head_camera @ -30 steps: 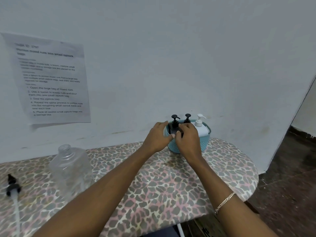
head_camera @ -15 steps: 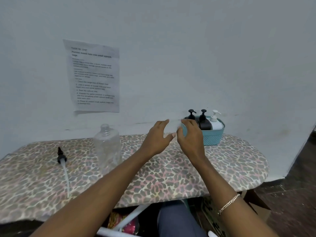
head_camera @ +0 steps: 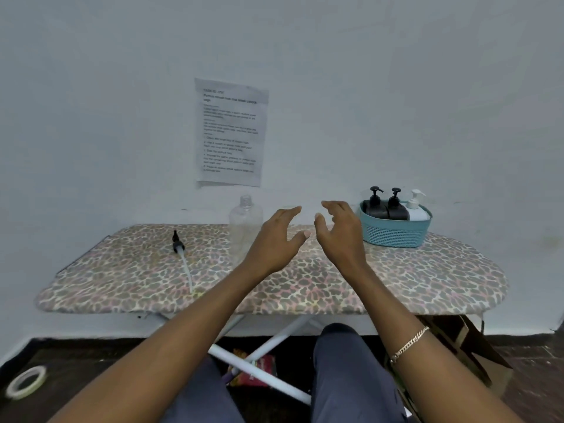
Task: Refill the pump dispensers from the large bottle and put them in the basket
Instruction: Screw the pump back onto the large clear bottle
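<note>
A teal woven basket [head_camera: 393, 235] stands at the back right of the leopard-print ironing board [head_camera: 396, 285]. Inside it stand two black pump dispensers [head_camera: 374, 206] [head_camera: 396, 207] and a white one [head_camera: 415, 209], all upright. The large clear bottle [head_camera: 244, 222] stands uncapped at the board's back middle and looks empty. Its black pump head with a long white tube [head_camera: 180, 254] lies flat on the left. My left hand [head_camera: 274, 239] and my right hand [head_camera: 338, 232] hover over the board's middle, left of the basket, fingers spread and holding nothing.
A printed paper sheet [head_camera: 230, 132] is taped to the white wall behind the board. Under the board are white crossed legs [head_camera: 262, 346], my knees and a cardboard box [head_camera: 470, 340]. A roll of tape [head_camera: 26, 381] lies on the dark floor at the left.
Both hands have let go of the basket and drawn back to the left, fingers spreading. The camera has pulled back and turned left, showing more of the board and floor.
</note>
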